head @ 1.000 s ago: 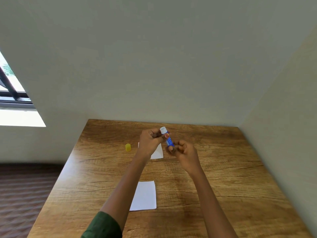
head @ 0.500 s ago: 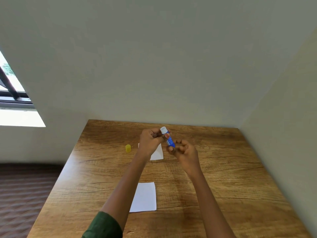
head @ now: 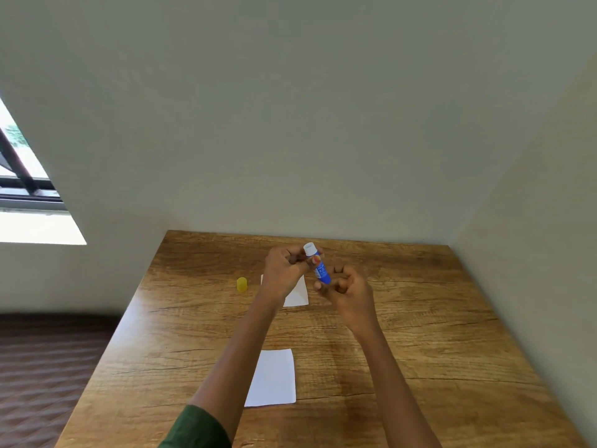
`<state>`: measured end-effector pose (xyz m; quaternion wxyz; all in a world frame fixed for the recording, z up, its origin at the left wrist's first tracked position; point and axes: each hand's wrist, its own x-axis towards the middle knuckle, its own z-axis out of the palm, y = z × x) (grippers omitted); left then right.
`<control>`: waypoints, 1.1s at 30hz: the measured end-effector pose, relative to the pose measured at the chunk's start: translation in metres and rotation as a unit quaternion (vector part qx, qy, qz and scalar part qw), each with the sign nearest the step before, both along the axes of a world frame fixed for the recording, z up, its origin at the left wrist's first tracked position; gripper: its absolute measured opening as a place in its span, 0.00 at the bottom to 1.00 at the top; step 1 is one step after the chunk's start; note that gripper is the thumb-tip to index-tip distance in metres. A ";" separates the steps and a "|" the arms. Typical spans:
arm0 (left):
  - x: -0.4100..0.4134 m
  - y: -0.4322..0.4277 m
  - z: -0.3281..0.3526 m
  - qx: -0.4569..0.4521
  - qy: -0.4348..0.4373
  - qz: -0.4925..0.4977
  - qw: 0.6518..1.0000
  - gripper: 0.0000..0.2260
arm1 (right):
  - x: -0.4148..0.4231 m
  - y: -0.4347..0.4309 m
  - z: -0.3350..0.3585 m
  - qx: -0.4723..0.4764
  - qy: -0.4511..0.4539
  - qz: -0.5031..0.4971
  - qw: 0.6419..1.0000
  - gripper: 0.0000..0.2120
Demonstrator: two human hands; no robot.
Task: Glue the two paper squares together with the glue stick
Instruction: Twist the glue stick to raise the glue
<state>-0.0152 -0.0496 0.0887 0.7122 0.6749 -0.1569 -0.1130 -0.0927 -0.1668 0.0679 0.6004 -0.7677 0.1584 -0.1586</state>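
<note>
A blue glue stick with a white tip is held tilted above the table, uncapped. My left hand pinches its upper part and my right hand grips its lower end. Its yellow cap stands on the table to the left. One white paper square lies under my hands, partly hidden by my left hand. The second white paper square lies nearer to me, between my forearms.
The wooden table fills the lower view, with walls at its far edge and on its right side. Its left edge drops to a dark floor. A window is at the far left.
Both hands stay at the glue stick; my right hand's fingers have shifted slightly at the stick's base. The papers and cap have not moved.
</note>
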 end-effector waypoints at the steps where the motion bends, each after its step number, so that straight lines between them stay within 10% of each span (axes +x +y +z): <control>1: 0.000 0.000 0.000 0.000 0.001 0.000 1.000 0.07 | 0.001 -0.001 0.000 0.001 -0.001 0.001 1.000 0.12; 33: 0.005 0.001 0.005 -0.008 -0.003 -0.007 1.000 0.07 | 0.000 0.001 0.007 0.005 0.000 0.040 0.999 0.16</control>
